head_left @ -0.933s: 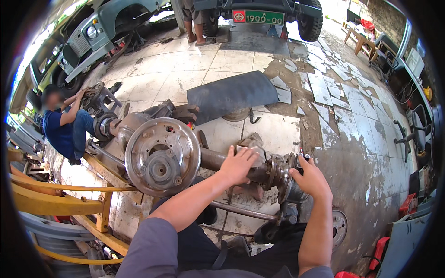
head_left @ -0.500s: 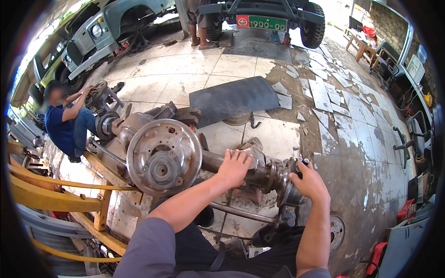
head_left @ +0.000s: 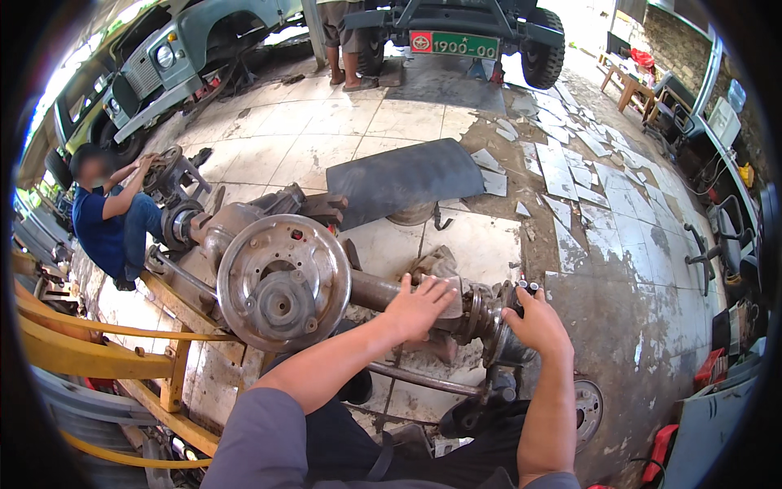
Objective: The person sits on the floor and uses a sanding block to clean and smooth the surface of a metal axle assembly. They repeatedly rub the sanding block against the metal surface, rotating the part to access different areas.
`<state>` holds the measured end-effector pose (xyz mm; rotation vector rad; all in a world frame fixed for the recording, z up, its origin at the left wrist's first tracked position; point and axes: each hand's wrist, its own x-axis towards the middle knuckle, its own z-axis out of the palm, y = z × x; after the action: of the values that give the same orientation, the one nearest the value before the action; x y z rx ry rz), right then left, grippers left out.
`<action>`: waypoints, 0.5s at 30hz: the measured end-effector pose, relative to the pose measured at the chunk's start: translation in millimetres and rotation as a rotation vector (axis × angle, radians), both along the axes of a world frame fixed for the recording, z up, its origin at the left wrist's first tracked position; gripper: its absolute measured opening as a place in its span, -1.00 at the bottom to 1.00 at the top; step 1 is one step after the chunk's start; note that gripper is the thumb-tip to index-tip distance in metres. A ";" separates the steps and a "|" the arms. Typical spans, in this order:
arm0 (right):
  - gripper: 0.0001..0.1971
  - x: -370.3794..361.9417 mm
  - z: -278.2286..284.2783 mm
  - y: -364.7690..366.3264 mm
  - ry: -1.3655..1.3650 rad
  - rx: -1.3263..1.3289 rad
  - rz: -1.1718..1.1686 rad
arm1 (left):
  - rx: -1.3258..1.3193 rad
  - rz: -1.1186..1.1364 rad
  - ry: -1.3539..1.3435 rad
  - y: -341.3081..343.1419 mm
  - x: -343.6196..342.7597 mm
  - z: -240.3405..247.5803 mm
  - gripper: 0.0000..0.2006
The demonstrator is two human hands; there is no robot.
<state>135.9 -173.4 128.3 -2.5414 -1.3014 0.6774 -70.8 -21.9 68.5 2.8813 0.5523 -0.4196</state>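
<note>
A rusty vehicle axle (head_left: 371,287) lies across in front of me, with a round metal brake backing plate (head_left: 236,281) at its left. My left hand (head_left: 417,310) rests on the axle tube, its fingers spread. Beneath its fingertips is a greyish-brown flat piece (head_left: 448,303), whose kind I cannot make out. My right hand (head_left: 539,324) is curled over the flanged end housing (head_left: 498,330) of the axle, thumb on the near side. Two small silver-topped parts (head_left: 528,287) stick up by its fingertips; whether the hand holds them is unclear. A thin rod (head_left: 423,380) runs below the tube.
A dark curved panel (head_left: 407,181) lies on the tiles beyond the axle. A yellow frame (head_left: 98,346) stands at left, near a crouching co-worker (head_left: 110,216). Broken tiles (head_left: 562,171) litter the right. Vehicles (head_left: 456,24) stand behind, and a drum-like disc (head_left: 588,411) lies by my right arm.
My left hand has slid a little to the right along the axle tube. The right hand stays at the end housing, and the whole view has shifted slightly.
</note>
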 end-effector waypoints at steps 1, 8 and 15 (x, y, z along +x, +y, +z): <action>-0.32 -0.8 0.9 0.4 0.004 0.007 0.006 | 0.005 0.039 0.003 8.2 -3.1 -1.4 0.10; -0.32 1.1 -1.8 1.4 0.006 -0.015 0.011 | 0.005 -0.019 -0.010 3.1 0.1 -5.3 0.09; -0.31 -2.5 0.2 3.0 -0.020 -0.030 0.021 | 0.020 0.112 -0.048 16.7 -9.6 -20.9 0.03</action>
<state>133.4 -170.5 128.5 -2.5682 -1.3366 0.6824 -80.4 -5.2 47.7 2.8531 0.7088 -0.3285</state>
